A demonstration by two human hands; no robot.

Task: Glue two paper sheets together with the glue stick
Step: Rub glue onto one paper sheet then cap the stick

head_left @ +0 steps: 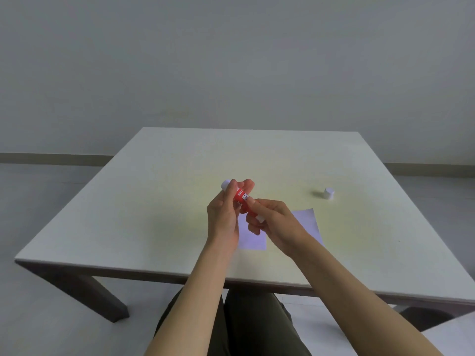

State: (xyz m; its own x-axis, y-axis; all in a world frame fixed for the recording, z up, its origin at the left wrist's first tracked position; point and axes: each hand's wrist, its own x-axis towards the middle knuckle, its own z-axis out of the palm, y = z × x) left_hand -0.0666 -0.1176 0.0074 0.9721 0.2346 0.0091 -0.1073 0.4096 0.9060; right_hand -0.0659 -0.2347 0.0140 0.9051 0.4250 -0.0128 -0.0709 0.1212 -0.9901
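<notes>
A red glue stick [241, 199] with white lettering is held in the air above the table by both hands. My left hand [223, 214] grips its upper part, where a white end [225, 184] sticks out. My right hand [270, 219] pinches the lower white end [260, 218]. A white cap [328, 193] stands alone on the table to the right. Below the hands lie two white paper sheets, one [253, 238] under my left wrist and one [307, 222] partly hidden by my right forearm.
The pale table [154, 201] has its front edge just below my forearms. My knees in dark trousers [246, 319] show under it. A plain wall stands behind, and a white surface corner [452, 335] juts in at the bottom right.
</notes>
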